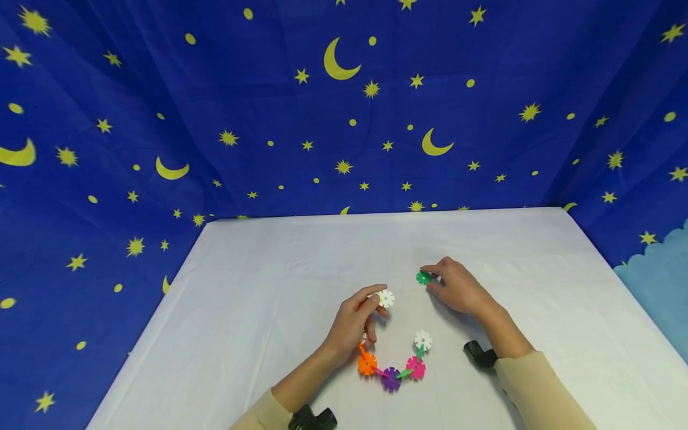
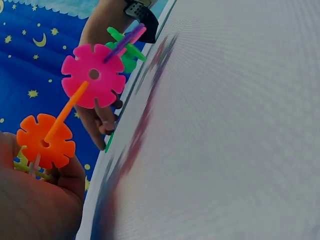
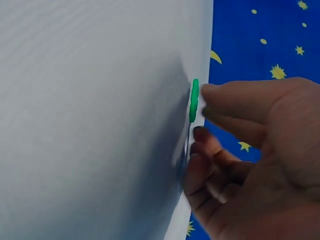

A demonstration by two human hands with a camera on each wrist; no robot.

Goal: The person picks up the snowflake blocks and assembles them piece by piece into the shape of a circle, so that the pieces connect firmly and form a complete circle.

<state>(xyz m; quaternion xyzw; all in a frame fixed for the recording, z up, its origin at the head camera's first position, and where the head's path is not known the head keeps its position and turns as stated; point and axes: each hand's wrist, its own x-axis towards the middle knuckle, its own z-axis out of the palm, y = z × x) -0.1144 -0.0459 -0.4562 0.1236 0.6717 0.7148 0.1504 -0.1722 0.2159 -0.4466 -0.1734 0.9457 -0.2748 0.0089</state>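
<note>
My left hand (image 1: 352, 322) pinches a white notched plastic disc (image 1: 386, 298) between thumb and fingers, above the table. From this hand a chain of interlocked snowflake discs curves down and right: an orange disc (image 1: 367, 364), a purple disc (image 1: 391, 379), a pink disc (image 1: 415, 368) and a white end disc (image 1: 423, 340), with green and pink ones edge-on between them. My right hand (image 1: 455, 285) reaches to a loose green disc (image 1: 423, 278), index fingertip right at its edge. In the right wrist view the green disc (image 3: 194, 101) shows edge-on close to the tabletop, the thumb apart from it.
A white cloth covers the table (image 1: 258, 280). Behind and beside it hangs a blue curtain (image 1: 301, 113) with yellow moons and stars. Black wrist devices (image 1: 480, 355) sit at both cuffs, close over the cloth.
</note>
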